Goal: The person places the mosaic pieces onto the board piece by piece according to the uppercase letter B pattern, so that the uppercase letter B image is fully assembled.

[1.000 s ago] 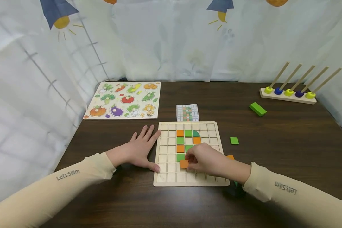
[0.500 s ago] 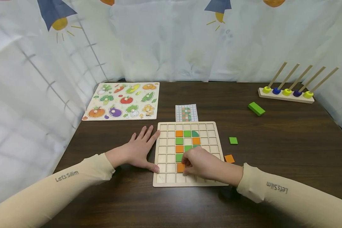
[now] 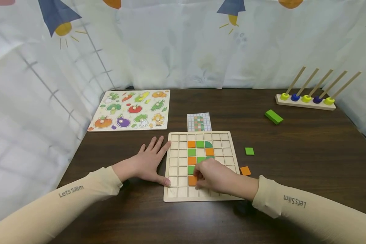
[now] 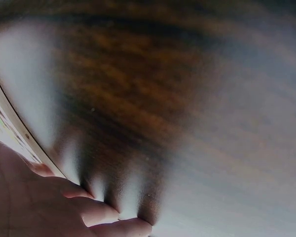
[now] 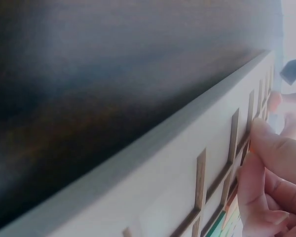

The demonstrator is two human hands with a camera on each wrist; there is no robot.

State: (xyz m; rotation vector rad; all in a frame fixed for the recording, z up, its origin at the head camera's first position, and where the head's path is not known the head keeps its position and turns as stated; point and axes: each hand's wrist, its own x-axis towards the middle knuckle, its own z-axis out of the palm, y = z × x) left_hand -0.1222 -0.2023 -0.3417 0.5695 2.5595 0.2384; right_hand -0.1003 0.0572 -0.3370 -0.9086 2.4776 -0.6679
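Right hand (image 3: 215, 176) pinching orange tile (image 3: 192, 180) into cell of grid board (image 3: 201, 196), low in left column of pattern. Left hand (image 3: 149, 164) spread flat on bench (image 3: 292, 152), thumb against board edge, likely bracing it.

The left hand (image 4: 49, 207) is seen at the bottom left, laid flat on the dark wooden table (image 4: 187, 108), with its fingers (image 4: 123, 228) pressed to the surface. A pale board edge (image 4: 19, 133) is seen running diagonally at the left, just beside the hand. The view is blurred throughout.
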